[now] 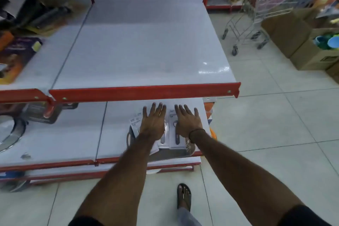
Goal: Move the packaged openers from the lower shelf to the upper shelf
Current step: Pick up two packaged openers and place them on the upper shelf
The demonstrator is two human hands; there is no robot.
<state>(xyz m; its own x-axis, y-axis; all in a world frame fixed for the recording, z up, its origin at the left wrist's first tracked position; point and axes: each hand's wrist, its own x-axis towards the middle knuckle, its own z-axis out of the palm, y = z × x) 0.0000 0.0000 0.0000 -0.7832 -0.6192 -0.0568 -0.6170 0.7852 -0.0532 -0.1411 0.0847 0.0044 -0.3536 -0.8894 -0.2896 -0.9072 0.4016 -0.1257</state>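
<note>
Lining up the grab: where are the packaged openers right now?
Head view: the packaged openers lie on the lower shelf near its right end, under the open left hand and right hand.

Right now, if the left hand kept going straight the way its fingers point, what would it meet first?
Probably nothing soon: the left hand points into the lower shelf under the upper shelf; beyond its fingertips only bare white surface shows. Depth there is hidden.

You're standing in a shop aisle: white metal display shelves with red edge strips (145,92), carded goods, a wire shopping trolley (253,18)
</note>
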